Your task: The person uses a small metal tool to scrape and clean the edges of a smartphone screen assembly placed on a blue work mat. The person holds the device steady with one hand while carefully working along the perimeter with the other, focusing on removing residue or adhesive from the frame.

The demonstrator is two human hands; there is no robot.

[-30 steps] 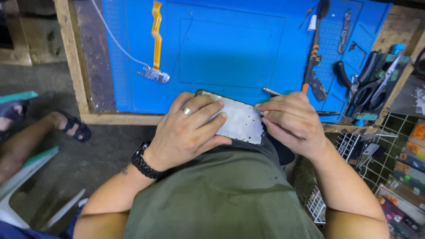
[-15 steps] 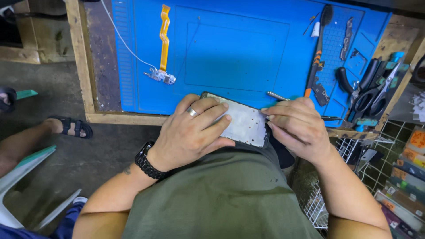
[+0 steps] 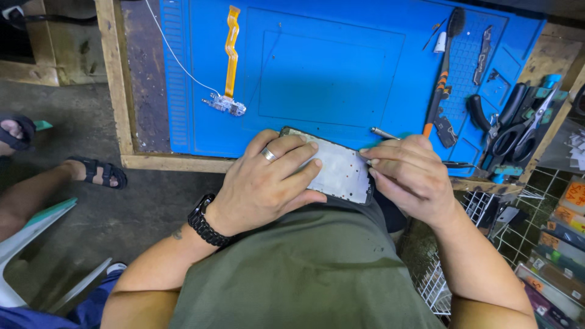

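Note:
My left hand (image 3: 268,180), with a ring and a black wristwatch, lies over an opened phone frame (image 3: 339,169) with a silvery inside, gripping it at the near edge of the blue work mat (image 3: 329,67). My right hand (image 3: 411,176) is closed on a thin metal tool (image 3: 385,133) whose end sticks out past the fingers, and its fingertips touch the phone's right edge. The tool's working tip is hidden by my fingers.
An orange flex cable (image 3: 231,52) with a small board and a white wire lies on the mat's left. A brush (image 3: 445,64), pliers, scissors (image 3: 518,131) and small tools crowd the right. A wire basket (image 3: 487,231) stands at lower right. Another person's sandalled foot (image 3: 91,172) is on the floor at left.
The view has shifted slightly; my hands stay on the phone with small finger movements at its right edge.

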